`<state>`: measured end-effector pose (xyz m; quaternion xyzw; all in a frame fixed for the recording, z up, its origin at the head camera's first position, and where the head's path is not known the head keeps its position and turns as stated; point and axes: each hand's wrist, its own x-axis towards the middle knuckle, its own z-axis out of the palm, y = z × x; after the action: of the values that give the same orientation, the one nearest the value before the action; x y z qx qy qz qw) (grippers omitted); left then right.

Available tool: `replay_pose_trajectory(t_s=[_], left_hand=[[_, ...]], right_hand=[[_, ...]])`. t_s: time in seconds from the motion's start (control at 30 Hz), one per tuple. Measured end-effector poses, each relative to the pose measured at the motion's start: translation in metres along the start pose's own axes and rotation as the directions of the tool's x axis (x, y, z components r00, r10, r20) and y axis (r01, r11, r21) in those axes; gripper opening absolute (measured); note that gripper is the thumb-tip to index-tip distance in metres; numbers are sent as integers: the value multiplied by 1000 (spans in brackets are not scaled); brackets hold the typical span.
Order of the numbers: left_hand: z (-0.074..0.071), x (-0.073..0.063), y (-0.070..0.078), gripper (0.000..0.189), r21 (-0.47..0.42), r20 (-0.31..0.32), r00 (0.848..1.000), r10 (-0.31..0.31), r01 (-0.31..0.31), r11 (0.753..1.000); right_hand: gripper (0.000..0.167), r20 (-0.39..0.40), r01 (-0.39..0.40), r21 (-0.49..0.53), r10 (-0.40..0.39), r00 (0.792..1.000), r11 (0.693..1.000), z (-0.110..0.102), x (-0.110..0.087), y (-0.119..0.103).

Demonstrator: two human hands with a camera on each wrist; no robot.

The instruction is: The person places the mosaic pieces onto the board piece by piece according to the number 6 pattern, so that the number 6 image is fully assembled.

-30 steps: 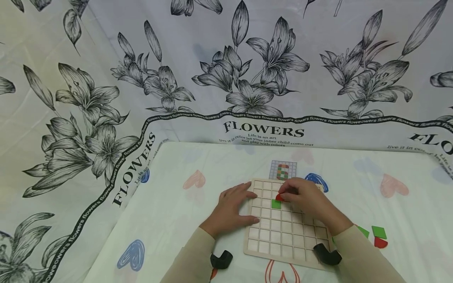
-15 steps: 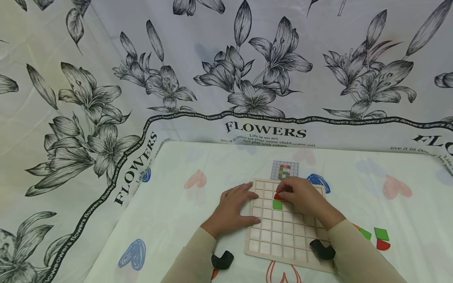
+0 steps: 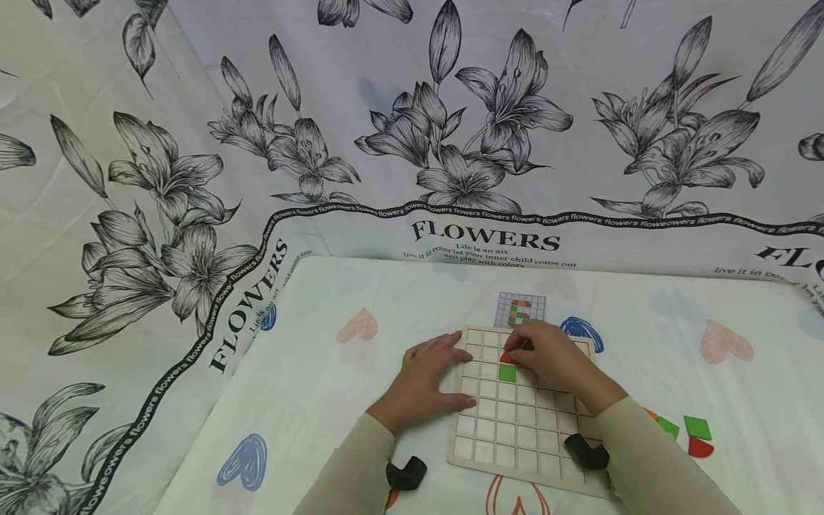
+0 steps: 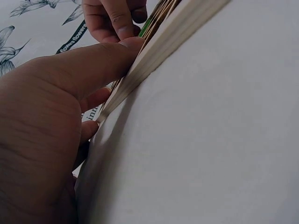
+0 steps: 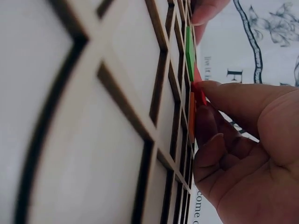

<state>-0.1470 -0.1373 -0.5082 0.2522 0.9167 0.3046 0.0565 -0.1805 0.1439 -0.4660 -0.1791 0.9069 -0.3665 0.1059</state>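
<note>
A square wooden grid board (image 3: pixel 486 429) lies on the table. My left hand (image 3: pixel 428 375) rests at its left side, fingers spread, with thumb and fingertips touching the edge; in the left wrist view the thumb (image 4: pixel 93 65) presses over the rim. My right hand (image 3: pixel 556 365) pinches a red curved tile (image 3: pixel 506 357) between thumb and fingers, low over a cell in the board's upper part. Directly below that cell sits a green square tile (image 3: pixel 507 373). An orange tile (image 5: pixel 192 119) shows in the right wrist view beside the red one, partly covered by the fingers.
Behind the board lies a small pattern card (image 3: pixel 504 307). Loose tiles lie to the right: a green square (image 3: pixel 698 428), a red rounded one (image 3: pixel 700 447), another green one (image 3: pixel 668 427). Black wrist mounts (image 3: pixel 407 473) sit at both wrists. A flower-print cloth (image 3: pixel 360 143) hangs behind.
My right wrist has shifted slightly left, uncovering more of the loose tiles. The red tile stays pinched at the same cell. My left hand keeps its place on the board's edge.
</note>
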Motion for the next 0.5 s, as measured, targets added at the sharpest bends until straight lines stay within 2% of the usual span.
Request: replay_pose_trajectory(t_s=[0.23, 0.5], left_hand=[[0, 0, 0, 64, 10, 1, 1000, -2, 2, 1000], [0, -1, 1, 64, 0, -1, 1000, 2, -2, 1000]], right_hand=[[12, -9, 53, 20, -53, 999, 998, 2, 2, 1], [11, 10, 23, 35, -23, 1000, 999, 3, 1, 0]])
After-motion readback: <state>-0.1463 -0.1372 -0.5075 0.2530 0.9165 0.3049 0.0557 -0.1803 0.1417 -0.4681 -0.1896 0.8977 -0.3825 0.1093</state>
